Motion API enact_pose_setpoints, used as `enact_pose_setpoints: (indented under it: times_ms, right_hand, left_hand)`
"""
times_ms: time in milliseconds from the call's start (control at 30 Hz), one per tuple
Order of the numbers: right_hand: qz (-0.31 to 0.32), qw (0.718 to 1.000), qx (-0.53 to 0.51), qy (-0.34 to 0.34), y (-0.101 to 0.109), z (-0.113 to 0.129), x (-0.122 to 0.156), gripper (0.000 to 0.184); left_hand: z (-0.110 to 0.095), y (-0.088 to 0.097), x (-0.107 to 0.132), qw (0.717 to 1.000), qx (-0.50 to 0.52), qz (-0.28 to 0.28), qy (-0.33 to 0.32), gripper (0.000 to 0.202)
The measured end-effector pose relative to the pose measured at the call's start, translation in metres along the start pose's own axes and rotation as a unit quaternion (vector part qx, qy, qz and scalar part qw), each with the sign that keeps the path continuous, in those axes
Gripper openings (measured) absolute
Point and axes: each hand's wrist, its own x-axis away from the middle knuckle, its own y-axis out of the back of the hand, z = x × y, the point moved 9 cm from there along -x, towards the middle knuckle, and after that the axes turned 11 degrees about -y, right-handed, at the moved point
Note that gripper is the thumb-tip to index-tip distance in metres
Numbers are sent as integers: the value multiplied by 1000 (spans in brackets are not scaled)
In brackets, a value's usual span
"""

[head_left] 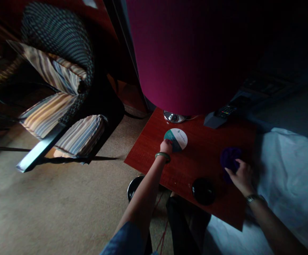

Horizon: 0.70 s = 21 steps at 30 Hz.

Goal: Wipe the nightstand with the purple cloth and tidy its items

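Observation:
My left hand (pixel 166 146) grips the near-left edge of a round teal-and-white card (pixel 177 138) lying on the reddish wooden bedside table (pixel 193 166). A green bangle sits on that wrist. My right hand (pixel 240 176), with a watch on the wrist, presses a crumpled purple cloth (pixel 229 158) against the tabletop toward the right side. A black round disc (pixel 203 191) lies near the table's front edge between my two arms.
A large magenta lampshade (pixel 186 53) looms over the table, its chrome base (pixel 174 117) at the back. A dark telephone (pixel 223 115) sits back right. White bedding (pixel 289 177) lies to the right. A striped-cushion armchair (pixel 61 92) stands left on beige carpet.

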Motion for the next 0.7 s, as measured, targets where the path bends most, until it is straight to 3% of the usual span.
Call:
enact_pose_setpoints:
  times_ms: [33,100,200,267,333,400,433,500,600,700]
  right_hand:
    - [0,999,0,-34,-7,-4,2,57]
    - [32,999,-35,2,-23,33,8,53]
    - [119,972,-125,162,-40,146,35,45]
    - [183,942,-140,243,-48,213,63,44]
    - [227,918,-112,304,-52,256,90,50]
    - [246,898,-71,359,-50,267,105,58]
    - [245,892,-53,376,-46,259,105,61]
    - [217,904,-26,367,-37,215,91,62]
    - [119,966,-11,228,-17,91,62,53]
    - [30,999,-34,21,-7,-41,78,42]
  left_hand:
    - [6,-2,19,1000,17,7,1,26]
    - [18,-14,72,998,51,34,-2,21]
    - [38,-52,164,990,88,107,-1,17]
    - [46,-83,210,982,104,155,-2,36]
    - [47,-108,232,977,100,187,-6,52]
    - [47,-126,234,975,73,212,6,54]
    - [47,-133,231,974,57,220,19,53]
    - [49,-143,223,971,34,230,54,54]
    - [57,-155,216,966,17,242,92,51]
    - [65,-160,216,965,21,243,99,37]
